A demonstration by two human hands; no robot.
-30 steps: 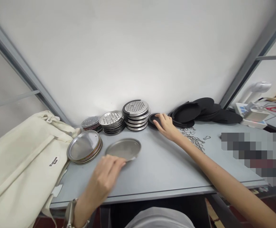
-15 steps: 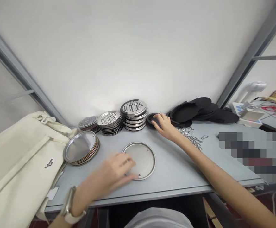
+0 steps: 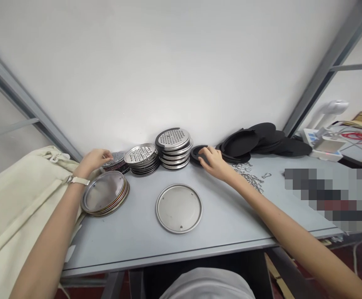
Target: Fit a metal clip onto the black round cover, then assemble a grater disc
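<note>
My left hand [image 3: 96,161] reaches over the far left stack, its fingers bent and pinching at the near left edge of a rough-surfaced metal grater disc [image 3: 118,157]. A stack of smooth round metal plates [image 3: 103,193] lies just below that wrist. My right hand [image 3: 214,164] is bent over a black round lid [image 3: 196,155], with thumb and fingers at its rim; part of the lid is hidden. Between my arms, a single shallow metal plate [image 3: 179,208] with small slots lies flat on the table.
Stacks of slotted grater discs [image 3: 141,155] and perforated discs [image 3: 174,139] stand by the wall. Black lids [image 3: 241,145] are heaped at right, with metal clips [image 3: 252,180] before them. A cream cloth bag [image 3: 19,199] covers the left edge; a white device [image 3: 327,147] stands far right.
My left hand has moved from over the single plate, up and left to the far grater stack. My right hand stays at the black lid. The single plate is now fully uncovered.
</note>
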